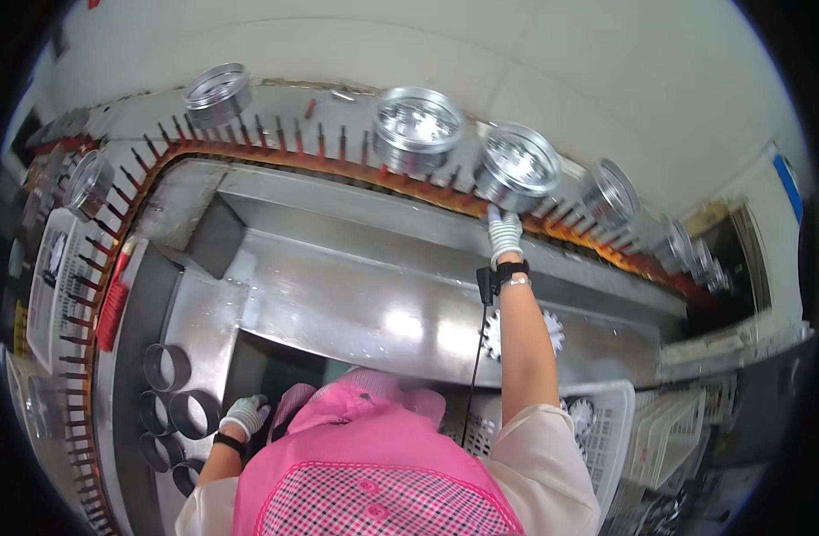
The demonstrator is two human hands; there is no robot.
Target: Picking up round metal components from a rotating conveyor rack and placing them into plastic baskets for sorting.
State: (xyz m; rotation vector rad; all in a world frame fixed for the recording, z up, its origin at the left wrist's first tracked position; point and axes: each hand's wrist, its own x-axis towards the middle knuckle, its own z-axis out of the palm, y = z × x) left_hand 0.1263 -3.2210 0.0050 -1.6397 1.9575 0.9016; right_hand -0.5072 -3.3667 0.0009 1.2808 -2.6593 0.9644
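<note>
My right hand [505, 236], in a white striped glove, reaches far forward to the spindle line. Its fingers are closed at the near lower edge of a shiny silver round metal housing [517, 167]; the part of the grip beneath it is hidden. A similar silver housing [418, 129] stands just left of it. Low on the left, my gloved left hand [246, 416] is beside the bench edge, near a black ring [195, 414]. Its fingers are small and partly hidden, so their pose is unclear. More black rings [166, 367] stand on the metal surface there.
A curved line of upright spindles [321, 143] runs along the back and left side, carrying more housings [609, 194]. A red brush [113, 308] lies at the left. Toothed white discs [552, 333] lie beyond a white crate [619, 420] at my right. Another white basket [50, 286] is far left.
</note>
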